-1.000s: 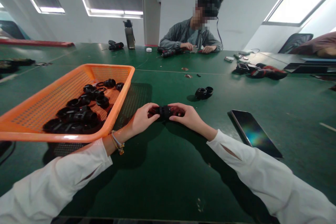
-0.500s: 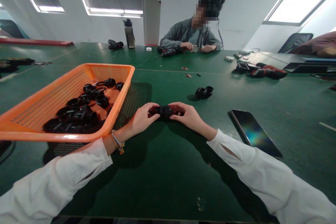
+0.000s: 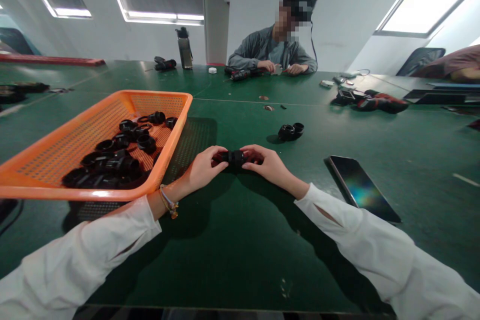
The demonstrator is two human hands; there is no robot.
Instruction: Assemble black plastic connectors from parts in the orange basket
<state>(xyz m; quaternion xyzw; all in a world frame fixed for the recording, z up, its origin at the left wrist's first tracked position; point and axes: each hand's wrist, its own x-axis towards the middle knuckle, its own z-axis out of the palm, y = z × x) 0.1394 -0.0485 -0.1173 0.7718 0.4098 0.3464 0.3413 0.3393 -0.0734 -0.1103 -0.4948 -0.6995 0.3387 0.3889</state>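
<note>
A black ribbed cylindrical part [image 3: 235, 159] lies sideways between my two hands, low over the green table. My left hand [image 3: 205, 166] has its fingers and thumb closed round the left end. Around the right end, my right hand [image 3: 267, 162] is closed in the same way. Parts of both ends are hidden by the fingers. Beyond my right hand, two black round parts [image 3: 291, 131] stand touching on the table. To the left, an orange perforated basket [image 3: 93, 193] holds several black ring-shaped and tubular parts [image 3: 116, 162].
A phone [image 3: 363, 187] lies right of my right hand. Across the green table [image 3: 232, 270] sits a person [image 3: 275, 47] with a power tool [image 3: 242, 74] nearby. A bottle [image 3: 184, 49] stands at the far edge. Red-and-black tools [image 3: 380, 101] lie at the right.
</note>
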